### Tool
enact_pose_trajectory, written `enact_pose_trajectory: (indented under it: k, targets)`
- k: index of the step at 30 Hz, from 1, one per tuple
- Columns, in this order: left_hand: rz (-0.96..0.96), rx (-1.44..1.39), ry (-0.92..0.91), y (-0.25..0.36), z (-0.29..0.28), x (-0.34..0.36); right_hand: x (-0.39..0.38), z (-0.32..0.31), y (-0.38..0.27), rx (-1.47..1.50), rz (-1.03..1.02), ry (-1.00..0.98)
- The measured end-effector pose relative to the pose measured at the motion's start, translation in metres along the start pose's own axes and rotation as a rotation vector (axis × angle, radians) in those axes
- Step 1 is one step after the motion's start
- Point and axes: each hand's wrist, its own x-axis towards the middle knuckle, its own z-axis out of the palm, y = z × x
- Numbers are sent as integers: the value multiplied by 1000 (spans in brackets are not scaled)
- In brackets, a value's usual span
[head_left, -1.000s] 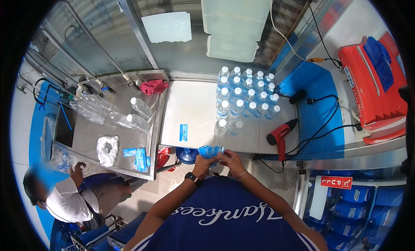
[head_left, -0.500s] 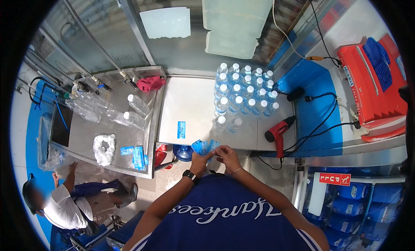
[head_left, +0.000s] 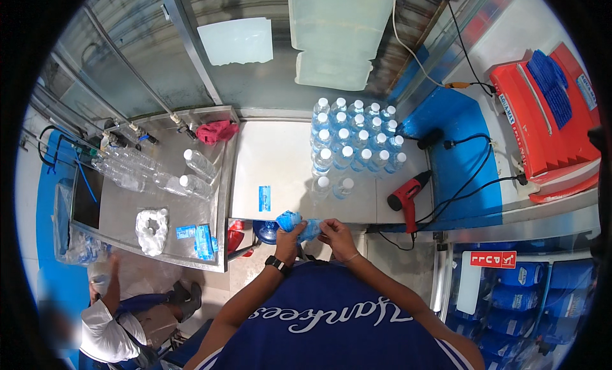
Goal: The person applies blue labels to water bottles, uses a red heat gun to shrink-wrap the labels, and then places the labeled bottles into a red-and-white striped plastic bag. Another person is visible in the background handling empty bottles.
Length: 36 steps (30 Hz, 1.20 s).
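My left hand (head_left: pixel 287 242), wearing a dark watch, is closed on a bunch of blue plastic label sleeves (head_left: pixel 289 221) at the counter's front edge. To its right, my right hand (head_left: pixel 339 238) pinches the end of a pale blue label sleeve (head_left: pixel 311 229), stretched between both hands. One flat blue label (head_left: pixel 264 198) lies on the white counter (head_left: pixel 271 156) just beyond them. Farther right stand filled clear bottles (head_left: pixel 344 137) with white caps, in close rows. Two more capped bottles (head_left: pixel 332 187) stand in front of the rows.
A red heat gun (head_left: pixel 408 195) with a black cord lies right of the bottles. The steel sink table (head_left: pixel 118 210) on the left holds empty bottles (head_left: pixel 131 166), a bundle of white caps (head_left: pixel 152 231), more labels (head_left: pixel 203 242) and a pink cloth (head_left: pixel 217 131). A person (head_left: pixel 115 325) sits at the lower left.
My right hand has moved slightly right, drawing a label sleeve out between my hands. The view has shifted a little. The seated person has leaned and now has something whitish at the hands.
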Motion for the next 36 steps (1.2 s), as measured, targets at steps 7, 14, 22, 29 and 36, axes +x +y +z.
enact_pose_trajectory:
  k: [7, 14, 22, 29, 36]
  targets:
    - [-154, -56, -85, 4, -1, -6, -7, 5, -56, -472, -359, 54]
    - [-202, -109, -29, -1, -14, -3, 33, 32, -135, -1254, -997, 16]
    - [-138, -89, 47, 1, -39, -9, 62, 45, -162, -1662, -1141, -168]
    - [-148, -159, 49, 2, -54, -16, 86, 69, -168, -2098, -702, -590]
    - [-134, -244, -29, 11, -50, -15, 109, 83, -148, -2363, -539, -699]
